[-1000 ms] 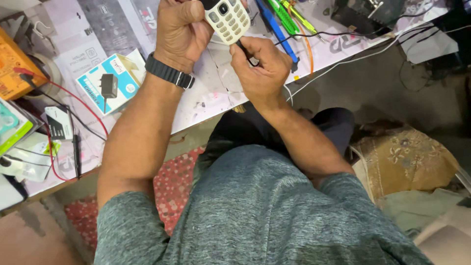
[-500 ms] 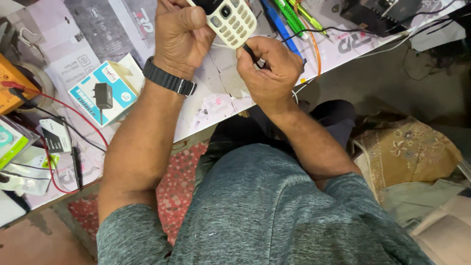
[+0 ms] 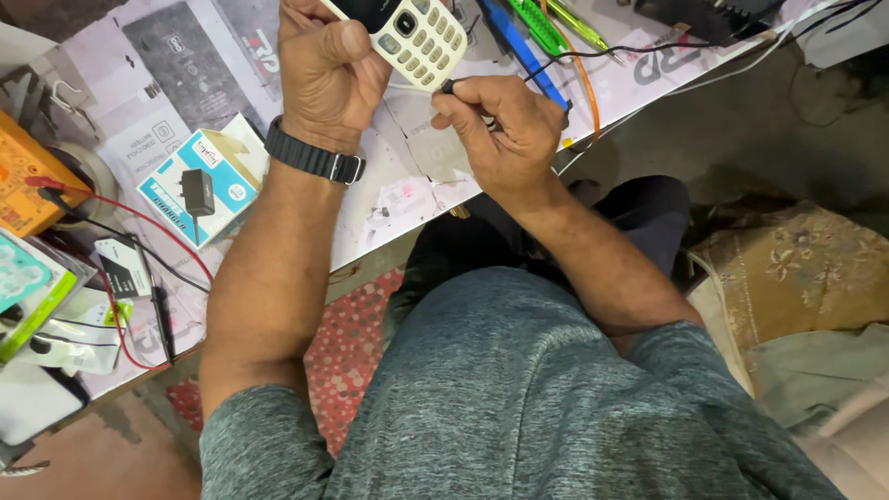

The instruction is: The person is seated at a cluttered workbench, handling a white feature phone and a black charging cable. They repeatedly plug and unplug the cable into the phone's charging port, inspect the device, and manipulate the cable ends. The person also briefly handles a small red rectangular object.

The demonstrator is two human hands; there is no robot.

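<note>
Our left hand (image 3: 329, 69) grips the cream push-button phone (image 3: 412, 32) above the white worktable (image 3: 389, 199); our right hand (image 3: 500, 130) pinches a small black plug (image 3: 448, 87) at the phone's lower end. Misaligned, it could slip.

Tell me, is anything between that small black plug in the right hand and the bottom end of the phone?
Nothing visible. The left hand holds the cream keypad phone above the table, and the right hand pinches a small black plug right at the phone's lower end. Whether they touch, I cannot tell.
</note>
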